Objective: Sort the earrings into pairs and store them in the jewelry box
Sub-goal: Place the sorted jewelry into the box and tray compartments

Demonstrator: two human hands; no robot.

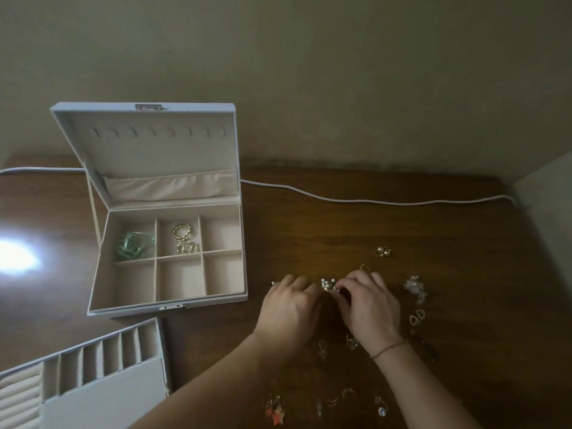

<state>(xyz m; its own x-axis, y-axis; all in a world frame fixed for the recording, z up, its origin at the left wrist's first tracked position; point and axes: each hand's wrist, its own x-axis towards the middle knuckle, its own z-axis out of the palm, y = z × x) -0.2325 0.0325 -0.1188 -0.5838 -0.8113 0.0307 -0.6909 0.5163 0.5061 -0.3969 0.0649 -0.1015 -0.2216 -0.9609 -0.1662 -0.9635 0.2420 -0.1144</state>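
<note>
My right hand [368, 305] has its fingers curled down and pinches a small shiny gold earring with little white pearls [330, 285]. My left hand [289, 308] is just beside it with bent fingers, touching the same earring from the left, but I cannot tell if it really holds it. Both hands rest on the dark brown wooden table [402, 218].

More earrings lie around my hands. A pink pearl pair [383, 251] sits farther away, a white frilly pair [414, 287] is to the right, and gold heart-shaped hoops [417, 317] are near my right wrist. An orange star earring [275, 411] lies close to me.

The white jewelry box [167, 258] stands open on the left, well apart from my hands. Its far left pocket holds green ribbon hoops [133, 244]. The far middle pocket holds gold beaded hoops [184, 239]. The box's white pull-out tray [93, 376] with narrow slots sits near me on the left. A white cord [356, 201] runs along the far side of the table.
</note>
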